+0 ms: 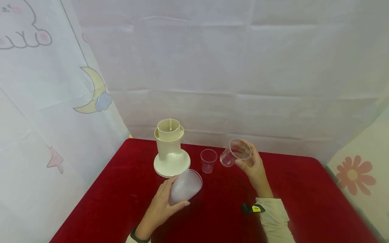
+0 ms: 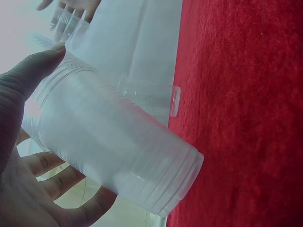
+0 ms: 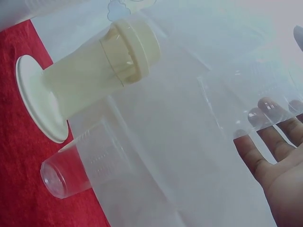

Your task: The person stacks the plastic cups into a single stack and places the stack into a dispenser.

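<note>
A stack of nested clear plastic cups [image 1: 186,187] lies tilted in my left hand [image 1: 162,204], thumb on one side and fingers around the other. My right hand [image 1: 256,165] holds a single clear plastic cup [image 1: 227,158] by its side near the rim, raised and tilted with its base toward the lower left. In the right wrist view the fingers [image 3: 279,142] show along this cup. Between the hands, another clear plastic cup [image 1: 208,162] stands upright on the red cloth, with marks on its side [image 3: 97,158] in the right wrist view.
A cream plastic stand [image 1: 169,148] with a round base and an open tube on top is behind the left hand. A small black and yellow object [image 1: 253,209] is by the right cuff. The red-covered table [image 1: 304,195] backs onto a white fabric wall [image 1: 212,67].
</note>
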A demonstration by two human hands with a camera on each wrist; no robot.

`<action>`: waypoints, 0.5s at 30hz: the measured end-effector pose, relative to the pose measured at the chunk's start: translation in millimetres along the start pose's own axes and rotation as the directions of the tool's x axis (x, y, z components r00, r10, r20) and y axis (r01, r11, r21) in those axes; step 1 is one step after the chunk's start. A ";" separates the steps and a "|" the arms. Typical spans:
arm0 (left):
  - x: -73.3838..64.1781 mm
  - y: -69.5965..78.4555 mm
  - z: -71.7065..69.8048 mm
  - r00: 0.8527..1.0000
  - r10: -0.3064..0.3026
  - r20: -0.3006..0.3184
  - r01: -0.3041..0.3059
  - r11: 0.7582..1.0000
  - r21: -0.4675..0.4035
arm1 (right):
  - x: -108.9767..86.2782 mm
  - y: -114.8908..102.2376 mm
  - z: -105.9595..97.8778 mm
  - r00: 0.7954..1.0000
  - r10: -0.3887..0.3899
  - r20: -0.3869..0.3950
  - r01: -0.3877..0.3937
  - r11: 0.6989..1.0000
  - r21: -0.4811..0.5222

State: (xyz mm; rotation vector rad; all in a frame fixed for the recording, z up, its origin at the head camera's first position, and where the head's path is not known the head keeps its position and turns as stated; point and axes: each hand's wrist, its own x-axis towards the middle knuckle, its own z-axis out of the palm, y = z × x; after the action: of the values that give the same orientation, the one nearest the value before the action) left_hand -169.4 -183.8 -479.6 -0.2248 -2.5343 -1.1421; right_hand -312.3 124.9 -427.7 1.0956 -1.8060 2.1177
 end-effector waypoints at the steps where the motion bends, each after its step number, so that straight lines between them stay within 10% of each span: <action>1: -0.6 0.0 0.0 1.000 0.000 -0.002 0.000 1.000 0.000 | -0.4 -0.7 0.6 1.000 -0.001 0.000 0.001 1.000 0.002; 15: -2.8 2.0 1.0 1.000 -0.003 -0.018 0.003 1.000 0.000 | -0.9 -9.9 9.4 0.999 -0.042 0.019 0.041 0.999 0.023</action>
State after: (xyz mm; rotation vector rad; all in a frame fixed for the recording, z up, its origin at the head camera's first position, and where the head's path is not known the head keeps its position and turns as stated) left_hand -166.5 -181.8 -479.9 -0.2095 -2.5203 -1.1398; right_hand -302.2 119.4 -420.3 1.1526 -1.7561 2.1159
